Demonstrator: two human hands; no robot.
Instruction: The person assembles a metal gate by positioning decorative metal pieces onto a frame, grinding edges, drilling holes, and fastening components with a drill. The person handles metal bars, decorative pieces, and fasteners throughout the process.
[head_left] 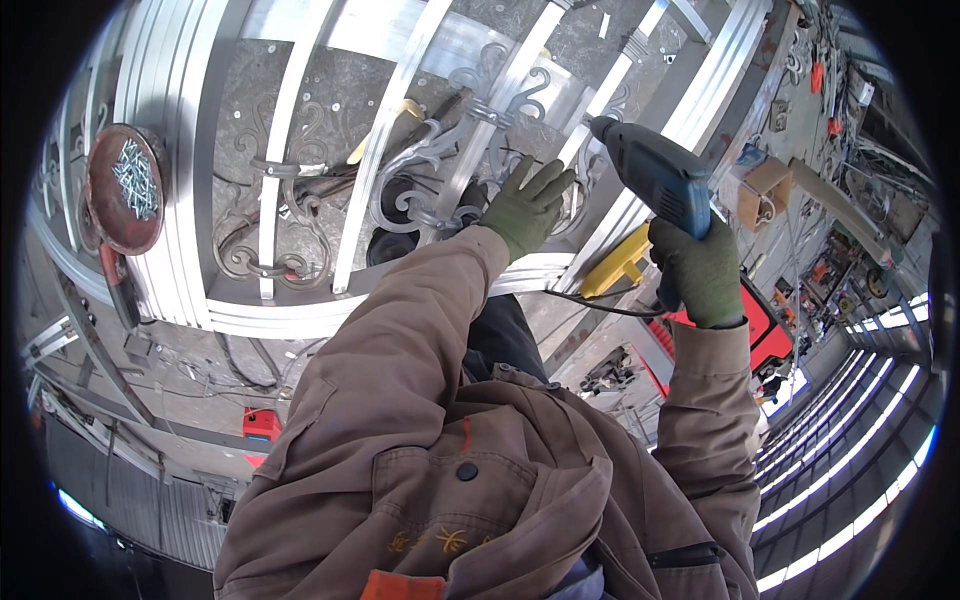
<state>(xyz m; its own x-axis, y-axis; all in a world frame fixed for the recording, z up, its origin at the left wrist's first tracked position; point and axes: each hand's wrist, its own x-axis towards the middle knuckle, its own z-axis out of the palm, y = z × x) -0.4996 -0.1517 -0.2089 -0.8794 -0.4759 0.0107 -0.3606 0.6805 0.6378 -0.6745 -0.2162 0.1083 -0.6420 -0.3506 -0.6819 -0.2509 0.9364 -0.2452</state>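
My right hand [705,278], in a green glove, grips a dark blue-grey power drill [652,172] by its handle. The drill's nose points up and left, beside a silver bar of a metal railing frame [375,150]; no bit can be made out. My left hand [527,210], gloved in green too, has its fingers stretched out over the frame's lower part, next to a grey scroll ornament [415,165]. Its fingertips reach toward a silver bar; whether they touch it I cannot tell. Another scroll ornament [283,265] sits around a bar further left.
On the frame's left side rests a reddish-brown bowl [98,200] holding many silver screws [135,180]. A yellow object [617,262] lies below the drill. Red equipment [765,340], a cardboard box [765,190] and a cable [610,308] are at the right. A red box [262,424] stands lower left.
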